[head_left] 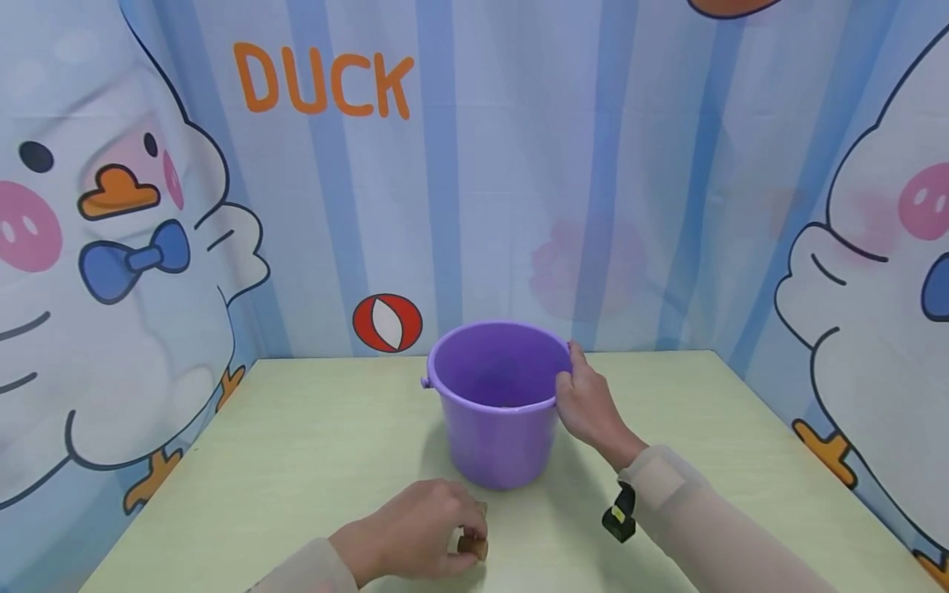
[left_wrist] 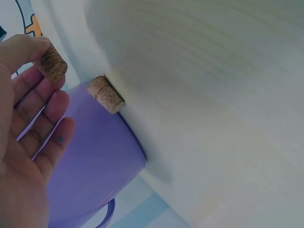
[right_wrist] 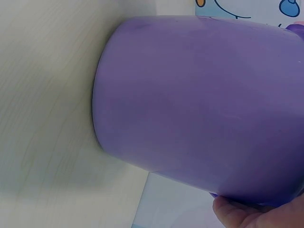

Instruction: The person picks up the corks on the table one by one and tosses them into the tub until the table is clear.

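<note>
A purple bucket (head_left: 500, 449) stands upright on the pale table, and my right hand (head_left: 591, 405) grips its rim on the right side. In the right wrist view the bucket wall (right_wrist: 199, 104) fills most of the picture, with a few fingers (right_wrist: 230, 212) at the rim. My left hand (head_left: 423, 527) is low in front of the bucket. Its thumb and fingers pinch a brown cork (left_wrist: 52, 62). A second cork (left_wrist: 106, 94) lies on the table between that hand and the bucket; in the head view it is mostly hidden behind the fingers.
The table (head_left: 334, 445) reaches back to a blue striped curtain (head_left: 511, 165) printed with ducks, which also runs along both sides. The bucket's handle (left_wrist: 108, 213) shows in the left wrist view. A black strap device (head_left: 619, 515) is on the right wrist.
</note>
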Demonstrator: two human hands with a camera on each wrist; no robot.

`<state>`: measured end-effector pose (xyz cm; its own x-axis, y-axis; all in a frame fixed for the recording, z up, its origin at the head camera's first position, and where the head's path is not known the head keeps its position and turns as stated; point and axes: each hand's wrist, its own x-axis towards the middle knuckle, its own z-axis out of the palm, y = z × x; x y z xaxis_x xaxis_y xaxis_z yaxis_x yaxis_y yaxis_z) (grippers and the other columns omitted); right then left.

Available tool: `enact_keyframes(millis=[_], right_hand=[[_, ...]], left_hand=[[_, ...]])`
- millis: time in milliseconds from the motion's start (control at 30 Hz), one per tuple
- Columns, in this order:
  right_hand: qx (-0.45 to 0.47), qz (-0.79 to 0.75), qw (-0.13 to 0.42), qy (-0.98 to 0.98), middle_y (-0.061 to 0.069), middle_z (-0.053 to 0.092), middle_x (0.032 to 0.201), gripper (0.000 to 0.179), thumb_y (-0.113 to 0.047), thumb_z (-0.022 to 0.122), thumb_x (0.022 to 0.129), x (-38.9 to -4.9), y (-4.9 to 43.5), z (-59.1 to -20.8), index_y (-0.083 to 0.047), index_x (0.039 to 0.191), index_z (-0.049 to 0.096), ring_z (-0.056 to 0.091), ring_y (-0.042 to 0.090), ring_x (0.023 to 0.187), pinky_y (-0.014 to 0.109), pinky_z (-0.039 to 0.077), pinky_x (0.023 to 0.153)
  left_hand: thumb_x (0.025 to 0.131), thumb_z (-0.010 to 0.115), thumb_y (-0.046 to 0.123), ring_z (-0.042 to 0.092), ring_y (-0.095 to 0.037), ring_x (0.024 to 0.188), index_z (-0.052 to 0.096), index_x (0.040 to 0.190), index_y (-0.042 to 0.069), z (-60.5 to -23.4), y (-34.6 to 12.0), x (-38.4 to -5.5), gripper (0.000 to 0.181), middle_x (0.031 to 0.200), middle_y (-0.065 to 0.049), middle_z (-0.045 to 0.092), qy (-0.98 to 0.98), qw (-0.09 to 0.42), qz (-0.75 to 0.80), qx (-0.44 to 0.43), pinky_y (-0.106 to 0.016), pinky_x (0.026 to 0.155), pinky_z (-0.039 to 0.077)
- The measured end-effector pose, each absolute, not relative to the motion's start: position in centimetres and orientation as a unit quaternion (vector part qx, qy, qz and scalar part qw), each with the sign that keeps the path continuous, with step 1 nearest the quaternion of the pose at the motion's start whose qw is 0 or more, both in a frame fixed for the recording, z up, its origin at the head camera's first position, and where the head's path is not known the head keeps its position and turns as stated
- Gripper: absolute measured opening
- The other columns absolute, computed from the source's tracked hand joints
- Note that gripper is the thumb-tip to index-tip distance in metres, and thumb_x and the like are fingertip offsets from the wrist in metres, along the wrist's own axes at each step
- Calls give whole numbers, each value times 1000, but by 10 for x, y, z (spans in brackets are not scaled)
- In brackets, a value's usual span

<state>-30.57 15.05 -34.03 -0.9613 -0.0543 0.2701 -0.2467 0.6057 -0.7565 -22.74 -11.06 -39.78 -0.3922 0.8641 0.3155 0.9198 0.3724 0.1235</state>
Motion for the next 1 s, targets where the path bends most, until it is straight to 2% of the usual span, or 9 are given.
enact_keyframes(millis=[367, 767, 1000], right_hand=[[81, 434, 111, -890, 24, 23, 165, 66, -15, 26, 102, -306, 150, -340, 3, 163, 6, 25, 37, 152, 52, 22, 123], [83, 436, 111, -889, 23, 21, 166, 66, -15, 26, 102, -306, 150, -340, 3, 162, 6, 22, 36, 153, 51, 20, 123], [82, 435, 112, -890, 24, 23, 165, 66, -15, 26, 102, -306, 150, -340, 3, 163, 7, 24, 37, 152, 51, 21, 123]], left_hand=[[81, 82, 18, 51, 1, 75, 69, 79, 28, -390, -112, -229, 16, 73, 21, 57, -823, 136, -148, -532, -7, 71, 36], [83, 82, 20, 50, 5, 78, 72, 83, 28, -379, -113, -229, 13, 78, 20, 60, -833, 143, -161, -510, -7, 72, 40], [81, 83, 17, 50, 3, 78, 70, 82, 26, -374, -113, -230, 16, 78, 17, 59, -811, 205, -169, -521, -9, 72, 41]])
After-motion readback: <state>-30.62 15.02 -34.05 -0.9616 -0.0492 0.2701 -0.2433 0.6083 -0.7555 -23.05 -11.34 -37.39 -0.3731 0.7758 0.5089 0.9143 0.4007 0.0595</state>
